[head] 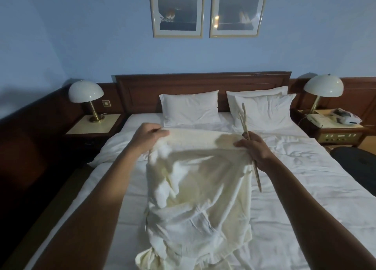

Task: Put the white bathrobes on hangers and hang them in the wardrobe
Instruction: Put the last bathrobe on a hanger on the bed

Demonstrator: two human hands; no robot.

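Both hands grasp the bathrobe (195,188): left hand (148,136) its top edge, right hand (254,147) also pinching the hanger (249,145); the collar, seemingly bunched, should be spread first.

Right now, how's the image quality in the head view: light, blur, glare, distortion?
Head view: dim, bluish room light; the bathrobe looks yellowish, with hand shadows across its top; the hanger in the right hand is slightly motion-blurred; the left hand is sharp; small light reflections on the framed pictures; wide-angle bending at the edges.
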